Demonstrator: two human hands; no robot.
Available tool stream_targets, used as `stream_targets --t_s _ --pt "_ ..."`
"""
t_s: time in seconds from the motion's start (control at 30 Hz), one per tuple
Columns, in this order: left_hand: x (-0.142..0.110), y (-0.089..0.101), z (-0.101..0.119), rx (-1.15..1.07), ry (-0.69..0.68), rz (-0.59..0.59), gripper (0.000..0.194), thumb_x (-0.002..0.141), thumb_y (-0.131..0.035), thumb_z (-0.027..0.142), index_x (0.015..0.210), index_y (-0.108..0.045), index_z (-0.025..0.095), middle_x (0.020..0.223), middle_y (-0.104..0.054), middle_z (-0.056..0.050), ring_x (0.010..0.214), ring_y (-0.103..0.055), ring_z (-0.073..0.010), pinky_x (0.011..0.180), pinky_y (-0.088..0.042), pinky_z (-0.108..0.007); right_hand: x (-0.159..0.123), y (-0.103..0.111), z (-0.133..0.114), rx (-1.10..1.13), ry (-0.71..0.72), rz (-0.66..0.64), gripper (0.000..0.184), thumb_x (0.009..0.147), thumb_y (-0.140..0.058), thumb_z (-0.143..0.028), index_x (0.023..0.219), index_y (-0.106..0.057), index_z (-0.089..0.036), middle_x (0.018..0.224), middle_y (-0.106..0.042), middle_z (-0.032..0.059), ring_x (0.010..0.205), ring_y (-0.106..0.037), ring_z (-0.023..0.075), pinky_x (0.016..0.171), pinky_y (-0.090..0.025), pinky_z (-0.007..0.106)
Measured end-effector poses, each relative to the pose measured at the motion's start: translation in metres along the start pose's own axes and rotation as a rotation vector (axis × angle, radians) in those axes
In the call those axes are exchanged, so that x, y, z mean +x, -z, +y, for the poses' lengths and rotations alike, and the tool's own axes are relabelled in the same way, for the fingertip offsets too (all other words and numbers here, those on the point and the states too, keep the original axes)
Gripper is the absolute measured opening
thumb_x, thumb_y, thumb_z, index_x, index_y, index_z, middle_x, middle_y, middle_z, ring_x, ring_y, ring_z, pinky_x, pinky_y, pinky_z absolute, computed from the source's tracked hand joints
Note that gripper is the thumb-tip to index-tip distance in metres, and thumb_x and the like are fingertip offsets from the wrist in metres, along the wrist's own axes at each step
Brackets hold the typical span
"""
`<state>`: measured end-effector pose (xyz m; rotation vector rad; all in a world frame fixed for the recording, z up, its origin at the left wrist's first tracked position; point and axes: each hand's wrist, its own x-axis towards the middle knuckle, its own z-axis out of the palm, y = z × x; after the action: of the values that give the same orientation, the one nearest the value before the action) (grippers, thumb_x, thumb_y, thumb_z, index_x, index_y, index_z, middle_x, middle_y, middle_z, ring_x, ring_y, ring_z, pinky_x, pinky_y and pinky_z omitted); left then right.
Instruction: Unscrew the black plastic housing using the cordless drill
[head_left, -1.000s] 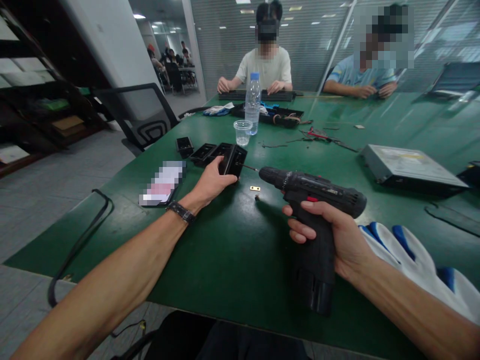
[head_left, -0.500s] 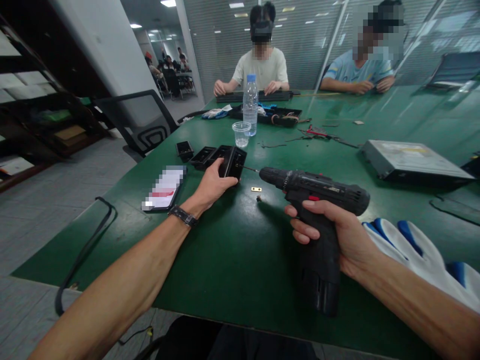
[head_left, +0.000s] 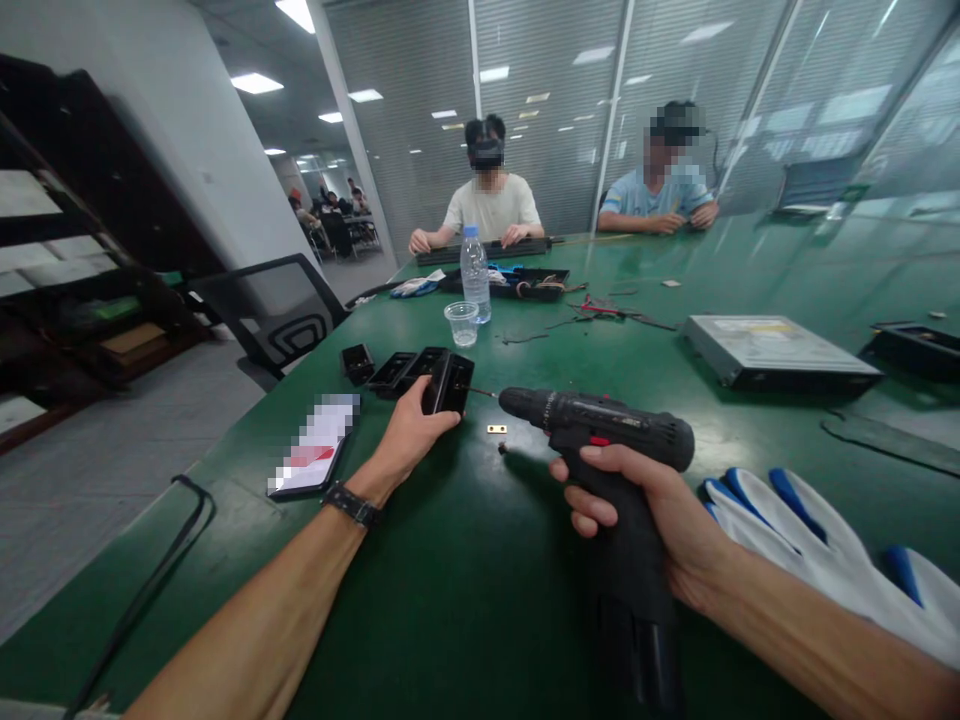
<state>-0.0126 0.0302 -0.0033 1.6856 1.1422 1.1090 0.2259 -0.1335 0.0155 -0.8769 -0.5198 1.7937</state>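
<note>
My left hand [head_left: 416, 425] is closed around a black plastic box [head_left: 453, 384], steadying it on the green table. My right hand [head_left: 630, 500] grips a black cordless drill [head_left: 600, 420] by its handle. The drill's long thin bit [head_left: 481, 393] points left, and its tip reaches the right side of the box; whether it sits in a screw is too small to tell. Just below the bit lie a small brass-coloured plate [head_left: 496, 429] with two holes and a tiny dark piece [head_left: 502, 449]. More black boxes [head_left: 393, 373] stand left of the held one.
A phone [head_left: 315, 445] lies left of my left wrist. Beyond the boxes stand a clear cup [head_left: 462, 325] and a water bottle [head_left: 474, 275]. White-blue gloves [head_left: 810, 540] and a flat metal-topped unit [head_left: 780, 350] are at right. Two people [head_left: 491, 208] sit across the table.
The camera view has tilted up, so everything appears lower and slightly further left. Both hands keep their holds on the box and the drill, with the bit still at the box.
</note>
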Motion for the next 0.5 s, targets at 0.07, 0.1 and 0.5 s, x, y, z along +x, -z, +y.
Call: stream_targets --t_s 0.07,0.1,0.5 --pt "-0.0002 0.0000 0.0006 0.001 0.001 -0.003 0.055 0.069 -0.081 0.024 0.121 -0.067 0.015 0.108 -0.073 -0.008 0.099 -0.069 -0.0254 0.090 -0.053 -0.038 0.0000 0.0001 -0.0004 0.009 -0.017 0.012 0.026 0.088 -0.070 -0.037 0.089 -0.076 -0.012 0.052 -0.051 -0.0013 0.052 -0.055 0.0141 0.051 -0.044 0.023" --pt "0.0000 0.0000 0.0001 -0.006 0.003 -0.006 0.055 0.069 -0.081 0.024 0.121 -0.067 0.016 0.108 -0.073 -0.008 0.099 -0.070 -0.0255 0.091 -0.054 -0.039 -0.0002 0.0001 -0.0001 0.002 -0.018 0.014 0.026 0.088 -0.070 -0.038 0.089 -0.076 -0.012 0.052 -0.052 -0.0011 0.053 -0.056 0.0147 0.051 -0.043 0.023" --pt "0.0014 -0.0001 -0.0015 0.003 -0.013 -0.002 0.048 0.068 -0.078 0.020 0.115 -0.068 0.015 0.102 -0.072 -0.006 0.094 -0.068 -0.0249 0.083 -0.053 -0.036 -0.0026 0.0020 0.0022 -0.017 0.008 0.025 0.027 0.089 -0.072 -0.038 0.090 -0.077 -0.012 0.052 -0.050 -0.0009 0.053 -0.054 0.0141 0.056 -0.042 0.024"
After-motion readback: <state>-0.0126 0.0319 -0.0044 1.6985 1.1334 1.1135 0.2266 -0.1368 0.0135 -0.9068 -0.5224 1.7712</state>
